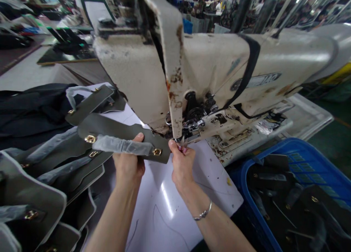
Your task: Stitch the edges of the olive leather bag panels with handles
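Note:
A dark olive bag flap is in my left hand, thumb on top and fingers underneath. Across it runs a carrying handle wrapped in clear plastic, with gold-coloured fittings at both ends. The flap's right end lies close to the presser foot area of a sewing machine. My right hand is closed beside that end, thumb and forefinger pinched. A small pair of thread snips with pinkish handles pokes up from its fingers. Whether the right fingertips also grip the flap edge, I cannot tell.
The sewing machine's arm spans the top and right. On the left are piled several similar olive bag pieces and dark fabric. A blue basket of more pieces stands at right. Loose threads lie on the white tabletop.

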`<move>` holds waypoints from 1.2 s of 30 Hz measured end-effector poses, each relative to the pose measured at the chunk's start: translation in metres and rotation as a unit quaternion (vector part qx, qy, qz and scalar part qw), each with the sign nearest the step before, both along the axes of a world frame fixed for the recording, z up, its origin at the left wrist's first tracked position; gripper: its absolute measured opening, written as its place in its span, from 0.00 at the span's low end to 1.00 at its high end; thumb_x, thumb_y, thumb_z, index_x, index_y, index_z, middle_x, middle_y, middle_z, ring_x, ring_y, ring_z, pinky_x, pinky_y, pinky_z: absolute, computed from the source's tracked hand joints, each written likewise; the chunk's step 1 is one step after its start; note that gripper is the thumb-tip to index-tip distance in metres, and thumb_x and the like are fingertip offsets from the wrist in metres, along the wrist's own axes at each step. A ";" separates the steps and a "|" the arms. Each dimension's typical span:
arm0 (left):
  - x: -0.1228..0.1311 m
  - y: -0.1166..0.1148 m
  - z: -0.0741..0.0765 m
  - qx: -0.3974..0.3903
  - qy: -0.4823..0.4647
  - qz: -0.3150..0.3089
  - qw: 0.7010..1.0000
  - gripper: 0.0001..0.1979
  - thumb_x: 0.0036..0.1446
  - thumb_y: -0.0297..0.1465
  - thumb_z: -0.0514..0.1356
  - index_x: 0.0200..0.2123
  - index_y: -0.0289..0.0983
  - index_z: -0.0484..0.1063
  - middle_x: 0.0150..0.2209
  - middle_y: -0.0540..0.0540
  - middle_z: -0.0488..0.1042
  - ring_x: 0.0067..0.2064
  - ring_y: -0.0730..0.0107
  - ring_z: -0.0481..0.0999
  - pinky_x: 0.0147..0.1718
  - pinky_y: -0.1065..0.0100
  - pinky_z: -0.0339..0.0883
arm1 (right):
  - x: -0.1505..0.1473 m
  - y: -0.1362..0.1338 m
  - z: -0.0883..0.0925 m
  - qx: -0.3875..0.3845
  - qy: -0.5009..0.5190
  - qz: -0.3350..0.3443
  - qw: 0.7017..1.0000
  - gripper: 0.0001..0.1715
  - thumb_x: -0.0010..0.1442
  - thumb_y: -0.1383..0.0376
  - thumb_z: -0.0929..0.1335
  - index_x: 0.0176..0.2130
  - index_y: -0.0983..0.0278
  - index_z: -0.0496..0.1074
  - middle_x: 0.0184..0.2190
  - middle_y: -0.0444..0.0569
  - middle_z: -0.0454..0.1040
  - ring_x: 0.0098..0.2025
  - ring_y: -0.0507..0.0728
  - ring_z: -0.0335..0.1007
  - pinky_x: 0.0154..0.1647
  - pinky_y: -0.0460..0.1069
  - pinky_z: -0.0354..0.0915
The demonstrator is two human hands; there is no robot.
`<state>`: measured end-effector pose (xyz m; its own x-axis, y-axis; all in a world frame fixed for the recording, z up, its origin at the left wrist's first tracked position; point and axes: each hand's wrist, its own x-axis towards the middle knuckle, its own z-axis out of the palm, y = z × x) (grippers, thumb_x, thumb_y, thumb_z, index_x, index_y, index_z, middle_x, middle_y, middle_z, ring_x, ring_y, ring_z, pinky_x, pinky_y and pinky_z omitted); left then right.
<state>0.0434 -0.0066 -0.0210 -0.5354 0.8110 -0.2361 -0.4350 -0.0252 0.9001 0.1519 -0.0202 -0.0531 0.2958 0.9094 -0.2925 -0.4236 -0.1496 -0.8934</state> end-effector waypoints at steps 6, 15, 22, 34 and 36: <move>0.039 -0.049 -0.003 -0.031 -0.060 0.145 0.987 0.15 0.42 0.19 0.71 0.32 0.41 0.74 0.34 0.57 0.78 0.38 0.73 0.79 0.42 0.74 0.78 | 0.032 -0.007 0.000 0.009 -0.071 0.075 0.995 0.20 0.53 0.55 0.75 0.21 0.65 0.71 0.18 0.39 0.63 0.24 0.50 0.54 0.27 0.48 0.54; 0.053 -0.070 -0.015 -0.076 -0.064 0.022 0.995 0.07 0.53 0.31 0.68 0.37 0.45 0.78 0.36 0.50 0.82 0.47 0.61 0.82 0.41 0.67 0.79 | 0.062 0.002 -0.004 0.056 -0.160 0.164 0.972 0.18 0.55 0.56 0.74 0.21 0.66 0.74 0.18 0.40 0.64 0.24 0.50 0.55 0.28 0.47 0.53; 0.026 -0.135 0.004 -0.170 0.362 -0.300 0.866 0.22 0.63 0.50 0.60 0.31 0.39 0.80 0.30 0.41 0.80 0.32 0.55 0.80 0.35 0.56 0.77 | 0.060 0.007 -0.010 0.065 -0.162 0.158 0.972 0.18 0.55 0.57 0.74 0.22 0.65 0.74 0.19 0.40 0.62 0.24 0.50 0.54 0.28 0.47 0.53; 0.008 -0.042 0.003 0.020 0.811 -0.194 0.552 0.26 0.71 0.45 0.51 0.65 0.42 0.69 0.62 0.37 0.70 0.61 0.43 0.68 0.57 0.46 0.65 | 0.060 0.009 0.008 0.055 -0.060 0.171 0.982 0.14 0.49 0.59 0.75 0.21 0.64 0.73 0.22 0.43 0.71 0.27 0.52 0.64 0.33 0.49 0.63; 0.005 -0.040 0.007 0.019 0.826 -0.209 0.524 0.23 0.72 0.43 0.50 0.63 0.44 0.72 0.62 0.37 0.70 0.59 0.42 0.68 0.53 0.46 0.65 | 0.060 0.009 0.011 0.050 -0.027 0.181 0.982 0.12 0.47 0.60 0.75 0.22 0.64 0.74 0.23 0.44 0.73 0.28 0.53 0.66 0.35 0.50 0.65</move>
<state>0.0483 -0.0467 -0.0136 0.2419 0.9260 0.2898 0.9610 -0.2700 0.0605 0.2116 -0.0110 -0.0419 -0.0403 0.9809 -0.1901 -0.3111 -0.1931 -0.9305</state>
